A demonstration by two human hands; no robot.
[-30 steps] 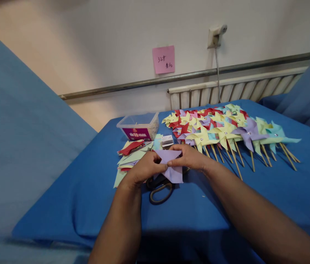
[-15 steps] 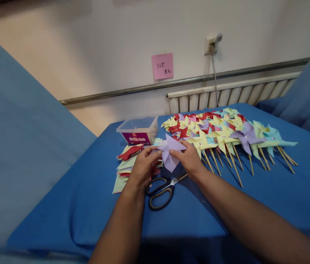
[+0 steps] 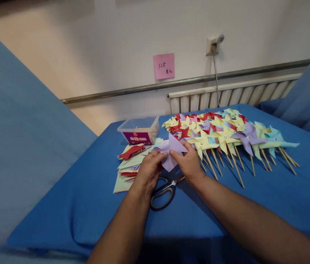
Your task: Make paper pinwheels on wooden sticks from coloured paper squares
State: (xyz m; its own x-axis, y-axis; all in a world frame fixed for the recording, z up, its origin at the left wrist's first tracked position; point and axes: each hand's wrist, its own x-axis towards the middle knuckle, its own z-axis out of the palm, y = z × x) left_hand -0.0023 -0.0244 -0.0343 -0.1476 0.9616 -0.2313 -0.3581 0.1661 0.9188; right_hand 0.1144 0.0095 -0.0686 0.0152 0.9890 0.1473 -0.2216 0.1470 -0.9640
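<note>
Folded purple paper [image 3: 174,143], one: I hold it pinched between the fingers of my left hand [image 3: 151,167] and right hand [image 3: 191,162]. Scissors [image 3: 170,188], one pair: on blue-covered desk [image 3: 89,190].

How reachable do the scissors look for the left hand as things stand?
Likely yes: the scissors lie close by on the blue cloth, one handle loop uncovered, though the left hand must probably first release the purple paper.

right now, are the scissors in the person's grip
No, the scissors lie on the blue cloth, while the left hand and right hand both hold the purple paper.
</note>
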